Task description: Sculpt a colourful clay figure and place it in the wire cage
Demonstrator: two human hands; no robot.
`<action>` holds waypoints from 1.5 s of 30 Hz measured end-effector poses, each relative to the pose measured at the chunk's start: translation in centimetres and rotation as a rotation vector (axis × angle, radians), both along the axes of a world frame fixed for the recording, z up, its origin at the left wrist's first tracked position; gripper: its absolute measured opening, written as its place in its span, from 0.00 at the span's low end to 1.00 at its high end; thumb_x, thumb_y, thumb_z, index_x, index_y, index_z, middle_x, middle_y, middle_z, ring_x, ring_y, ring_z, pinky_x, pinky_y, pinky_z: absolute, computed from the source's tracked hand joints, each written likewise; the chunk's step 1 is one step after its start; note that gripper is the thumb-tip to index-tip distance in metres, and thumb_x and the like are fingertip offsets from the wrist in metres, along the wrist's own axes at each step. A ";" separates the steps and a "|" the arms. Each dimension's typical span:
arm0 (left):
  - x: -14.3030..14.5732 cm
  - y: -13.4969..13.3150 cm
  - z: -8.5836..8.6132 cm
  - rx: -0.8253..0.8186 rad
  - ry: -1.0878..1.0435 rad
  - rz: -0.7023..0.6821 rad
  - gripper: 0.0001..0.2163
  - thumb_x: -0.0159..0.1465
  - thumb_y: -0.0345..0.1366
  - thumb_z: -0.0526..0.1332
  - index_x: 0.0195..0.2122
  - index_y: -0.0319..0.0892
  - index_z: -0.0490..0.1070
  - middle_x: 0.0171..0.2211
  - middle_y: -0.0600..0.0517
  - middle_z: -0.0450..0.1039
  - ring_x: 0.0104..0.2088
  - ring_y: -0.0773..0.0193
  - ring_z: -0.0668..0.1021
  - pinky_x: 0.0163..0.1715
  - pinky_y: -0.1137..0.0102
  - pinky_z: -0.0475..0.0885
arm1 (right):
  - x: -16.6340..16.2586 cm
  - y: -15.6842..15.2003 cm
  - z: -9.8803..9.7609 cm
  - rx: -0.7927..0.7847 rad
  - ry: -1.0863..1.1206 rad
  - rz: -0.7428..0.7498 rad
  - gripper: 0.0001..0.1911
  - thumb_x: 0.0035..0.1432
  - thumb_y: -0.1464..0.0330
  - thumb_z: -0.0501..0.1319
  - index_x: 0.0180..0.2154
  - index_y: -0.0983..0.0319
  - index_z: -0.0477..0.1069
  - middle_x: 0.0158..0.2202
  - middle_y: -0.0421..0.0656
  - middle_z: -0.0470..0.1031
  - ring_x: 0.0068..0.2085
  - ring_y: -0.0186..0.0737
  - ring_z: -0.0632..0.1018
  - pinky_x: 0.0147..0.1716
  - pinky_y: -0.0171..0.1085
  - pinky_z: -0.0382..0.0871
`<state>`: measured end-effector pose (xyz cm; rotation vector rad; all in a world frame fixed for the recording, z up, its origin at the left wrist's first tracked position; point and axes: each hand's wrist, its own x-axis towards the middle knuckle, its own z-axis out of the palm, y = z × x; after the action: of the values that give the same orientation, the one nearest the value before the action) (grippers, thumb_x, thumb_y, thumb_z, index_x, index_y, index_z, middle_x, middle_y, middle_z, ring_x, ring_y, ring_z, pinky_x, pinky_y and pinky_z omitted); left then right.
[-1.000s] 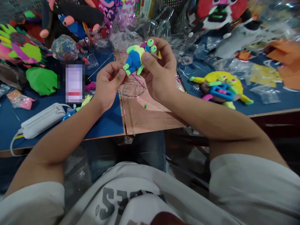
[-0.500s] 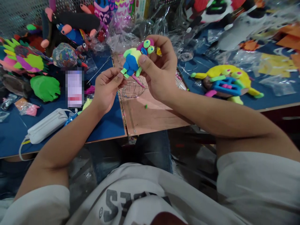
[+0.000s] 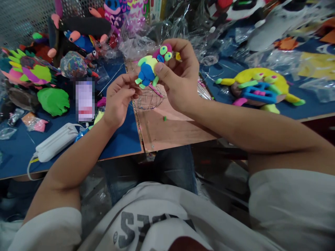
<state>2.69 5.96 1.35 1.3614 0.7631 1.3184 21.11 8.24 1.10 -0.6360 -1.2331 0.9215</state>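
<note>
A small clay figure [image 3: 149, 69] with a blue body, yellow-green limbs and a pink head with green eyes is held up over the table. My right hand [image 3: 178, 76] is closed around its upper part, thumb on its side. My left hand [image 3: 119, 99] is curled just below and left of it, fingertips pinched at the figure's green foot. Under both hands a small wire dome [image 3: 150, 99] rests on a brown board [image 3: 167, 129].
A larger yellow clay figure [image 3: 259, 89] with a blue piece lies at the right. A phone [image 3: 84, 99], a white power bank [image 3: 56, 141], a green clay blob [image 3: 53, 100], colourful figures and crumpled clear plastic [image 3: 138, 43] crowd the blue tabletop [image 3: 120, 137].
The view has shifted slightly. My left hand's fingers have curled tighter by the figure's foot; the right hand keeps its hold.
</note>
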 end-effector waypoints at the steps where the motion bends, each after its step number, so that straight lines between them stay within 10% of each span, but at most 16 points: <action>1: 0.0 0.0 0.0 0.042 0.011 0.024 0.10 0.62 0.48 0.74 0.42 0.53 0.81 0.41 0.52 0.82 0.40 0.56 0.84 0.44 0.58 0.80 | 0.1 0.0 0.0 0.010 -0.005 -0.006 0.36 0.46 0.34 0.77 0.48 0.42 0.67 0.31 0.34 0.74 0.32 0.45 0.77 0.33 0.49 0.81; 21: -0.2 -1.2 0.8 0.162 0.259 0.226 0.17 0.65 0.49 0.78 0.45 0.50 0.76 0.40 0.52 0.81 0.60 0.49 0.77 0.60 0.56 0.71 | 0.2 -1.0 -0.1 0.138 -0.094 0.027 0.34 0.52 0.39 0.78 0.51 0.42 0.67 0.39 0.36 0.76 0.37 0.43 0.78 0.38 0.46 0.78; 31: -1.5 1.7 -1.8 0.629 0.567 0.338 0.17 0.74 0.59 0.65 0.52 0.53 0.73 0.43 0.49 0.81 0.46 0.51 0.85 0.48 0.52 0.82 | 0.8 0.3 -1.1 0.116 -0.170 -0.030 0.35 0.55 0.34 0.73 0.52 0.43 0.66 0.35 0.37 0.74 0.36 0.47 0.79 0.37 0.49 0.80; 45: -1.1 1.7 -2.7 0.601 0.530 0.365 0.16 0.74 0.55 0.67 0.51 0.51 0.73 0.46 0.48 0.79 0.48 0.51 0.84 0.51 0.50 0.82 | 0.0 -0.3 -1.7 0.004 -0.038 0.102 0.37 0.48 0.45 0.83 0.51 0.46 0.68 0.41 0.35 0.81 0.41 0.45 0.84 0.44 0.48 0.85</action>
<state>1.56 7.69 -1.31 2.1846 1.0535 1.5623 21.11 7.96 -0.58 -0.5940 -1.3107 0.9950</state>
